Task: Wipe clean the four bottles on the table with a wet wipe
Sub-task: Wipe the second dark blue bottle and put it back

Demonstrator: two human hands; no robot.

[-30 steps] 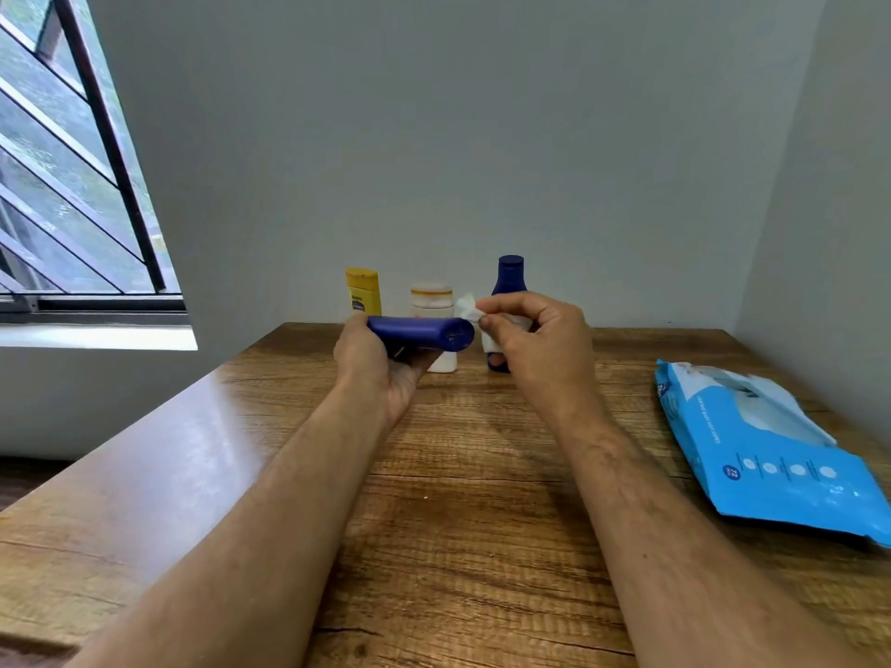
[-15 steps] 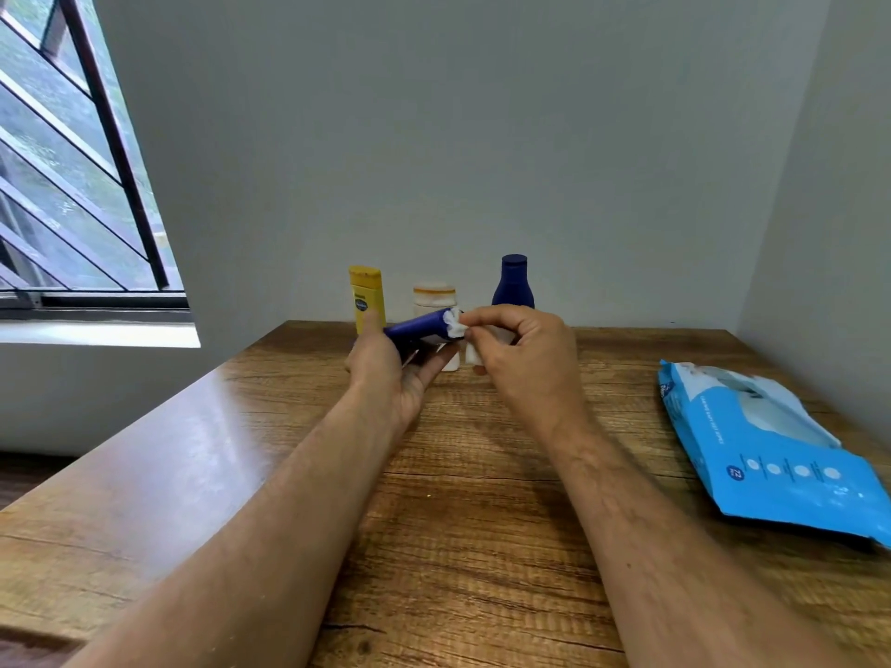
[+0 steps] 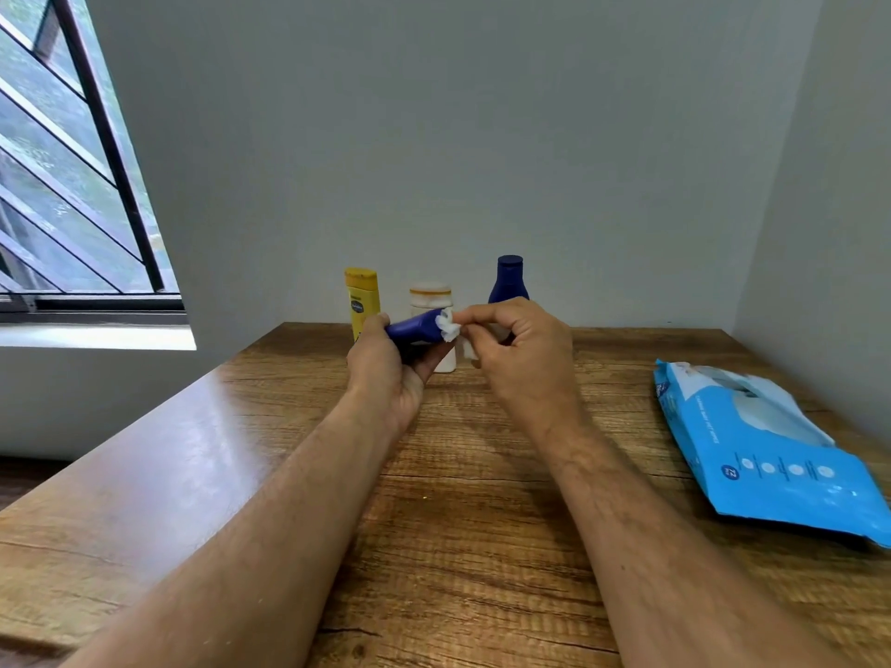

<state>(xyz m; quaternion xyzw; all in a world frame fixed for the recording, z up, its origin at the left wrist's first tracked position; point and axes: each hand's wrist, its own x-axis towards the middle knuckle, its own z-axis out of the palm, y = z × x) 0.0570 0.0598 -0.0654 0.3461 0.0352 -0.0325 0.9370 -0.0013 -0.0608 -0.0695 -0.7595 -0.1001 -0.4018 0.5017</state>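
left hand (image 3: 385, 373) grips the blue bottle (image 3: 414, 326) lying sideways above the table (image 3: 458, 474), end exposed so the right hand (image 3: 516, 359), pinching the wet wipe (image 3: 447, 325), can rub it, while three bottles (image 3: 430, 301) wait behind.

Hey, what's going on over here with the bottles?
A person is cleaning bottles. The left hand holds a dark blue bottle on its side above the wooden table, while the right hand pinches a white wet wipe against the bottle's end. Three more bottles stand by the wall: yellow, white and blue. A blue wipes pack lies on the right.
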